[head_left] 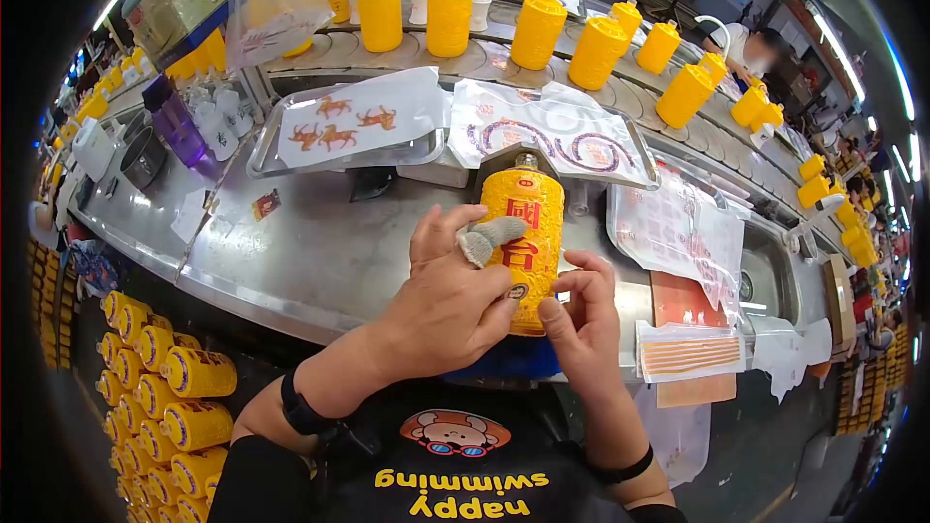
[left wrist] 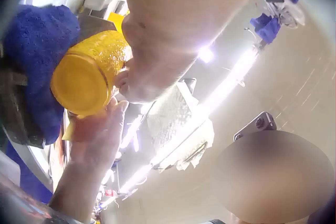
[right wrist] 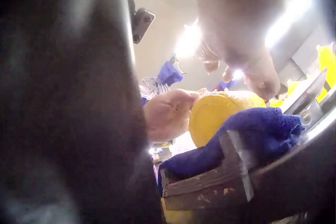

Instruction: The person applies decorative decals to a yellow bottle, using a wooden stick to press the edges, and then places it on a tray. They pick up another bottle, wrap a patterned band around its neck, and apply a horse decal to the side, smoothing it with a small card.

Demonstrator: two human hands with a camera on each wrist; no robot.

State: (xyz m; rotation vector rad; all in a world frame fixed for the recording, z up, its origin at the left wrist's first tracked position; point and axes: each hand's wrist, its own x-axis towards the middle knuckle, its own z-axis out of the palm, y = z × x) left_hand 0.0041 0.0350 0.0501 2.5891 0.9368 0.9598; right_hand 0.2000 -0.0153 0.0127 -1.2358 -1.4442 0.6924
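Note:
A yellow embossed bottle [head_left: 524,199] with red characters leans on a blue towel [right wrist: 252,132] laid over a support. My left hand [head_left: 441,291] lies across its front from the left. One finger wears a grey fabric finger cover [head_left: 496,232] and rests over the characters. The left index finger and thumb are at a small round emblem [head_left: 518,292] low on the bottle. Beside the bottle's right edge is my right hand [head_left: 586,320], fingers loosely bent and thumb close to its side. From below, the left wrist view shows the round bottle base [left wrist: 79,85].
Trays with decal sheets [head_left: 349,121] stand behind the bottle. Yellow bottles [head_left: 449,19] line a conveyor beyond. More bottles [head_left: 199,373] are stacked at lower left. Orange strips [head_left: 690,356] lie on the right, near a sink [head_left: 770,281]. A purple bottle [head_left: 176,121] stands far left.

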